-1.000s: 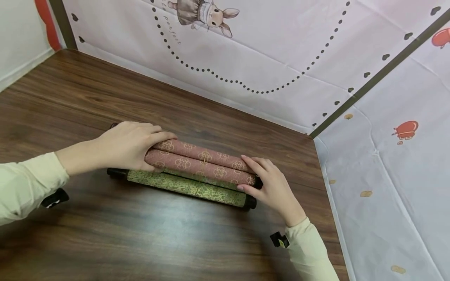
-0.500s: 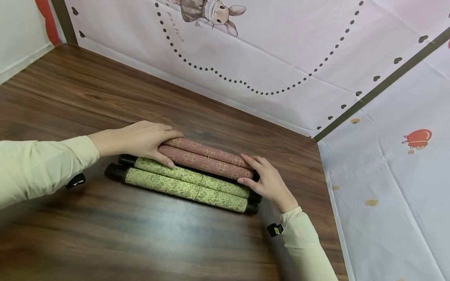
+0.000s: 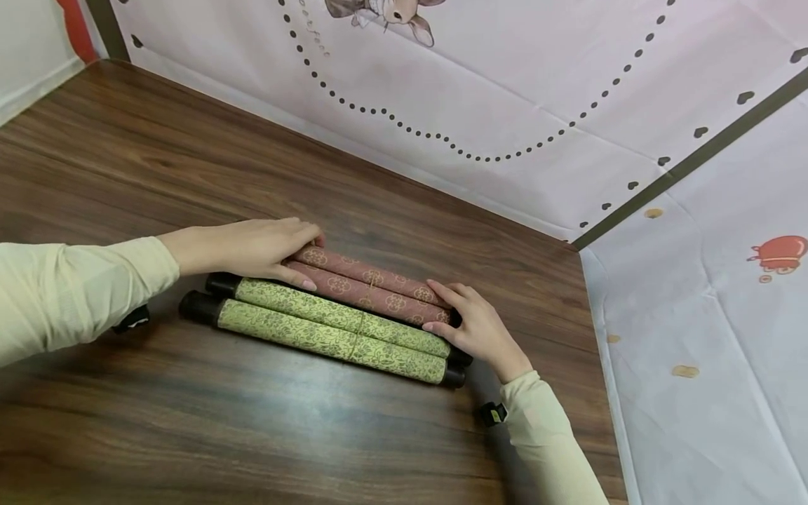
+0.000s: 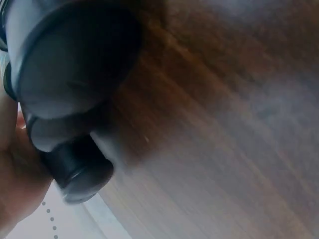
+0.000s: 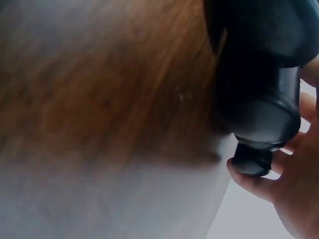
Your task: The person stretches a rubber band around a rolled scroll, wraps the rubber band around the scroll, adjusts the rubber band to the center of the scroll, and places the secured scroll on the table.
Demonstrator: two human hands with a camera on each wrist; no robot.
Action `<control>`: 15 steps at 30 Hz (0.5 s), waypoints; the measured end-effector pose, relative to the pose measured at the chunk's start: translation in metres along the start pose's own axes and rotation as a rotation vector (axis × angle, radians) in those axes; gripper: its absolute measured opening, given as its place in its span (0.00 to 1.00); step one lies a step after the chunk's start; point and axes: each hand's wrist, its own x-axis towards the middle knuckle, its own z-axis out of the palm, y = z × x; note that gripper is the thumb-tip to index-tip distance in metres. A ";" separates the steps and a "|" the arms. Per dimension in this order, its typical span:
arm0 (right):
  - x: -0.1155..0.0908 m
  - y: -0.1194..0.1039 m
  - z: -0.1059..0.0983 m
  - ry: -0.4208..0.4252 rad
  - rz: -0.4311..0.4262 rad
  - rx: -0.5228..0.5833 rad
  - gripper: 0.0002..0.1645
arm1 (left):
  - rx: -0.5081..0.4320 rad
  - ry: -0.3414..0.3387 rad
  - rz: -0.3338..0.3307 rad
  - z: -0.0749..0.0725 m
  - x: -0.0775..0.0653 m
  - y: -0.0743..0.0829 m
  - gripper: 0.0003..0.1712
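Observation:
A dark-red scroll point(image 3: 341, 284) with gold flowers, rolled into two rolls and tied with a cord, lies at the middle of the table. My left hand point(image 3: 252, 247) grips its left end from above, thumb on the near side. At the other end my right hand point(image 3: 476, 326) holds it between thumb and fingers. Close against its near side lies a green patterned scroll point(image 3: 328, 337), also two rolls tied with a cord. Black rod ends point(image 4: 82, 174) fill part of the left wrist view. In the right wrist view, more black rod ends point(image 5: 264, 117) sit beside my fingers.
Everything rests on a dark wood table point(image 3: 284, 435). A pale printed cloth wall point(image 3: 492, 84) stands along the far edge, and another cloth wall point(image 3: 707, 308) along the right edge.
The red scroll, earlier held over the green one, has moved away to the far side and now lies beside it. Both hands went with it, uncovering the green scroll.

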 end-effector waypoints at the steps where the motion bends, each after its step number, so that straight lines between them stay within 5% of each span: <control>1: 0.000 -0.001 0.000 0.002 0.000 -0.001 0.37 | 0.001 0.002 0.010 0.000 -0.001 0.000 0.41; 9: 0.001 -0.005 0.004 0.017 0.009 -0.094 0.28 | -0.014 -0.016 0.044 0.006 -0.004 0.001 0.36; 15: -0.004 -0.036 0.006 0.121 -0.021 -0.171 0.40 | 0.162 0.058 0.040 0.007 -0.017 0.024 0.50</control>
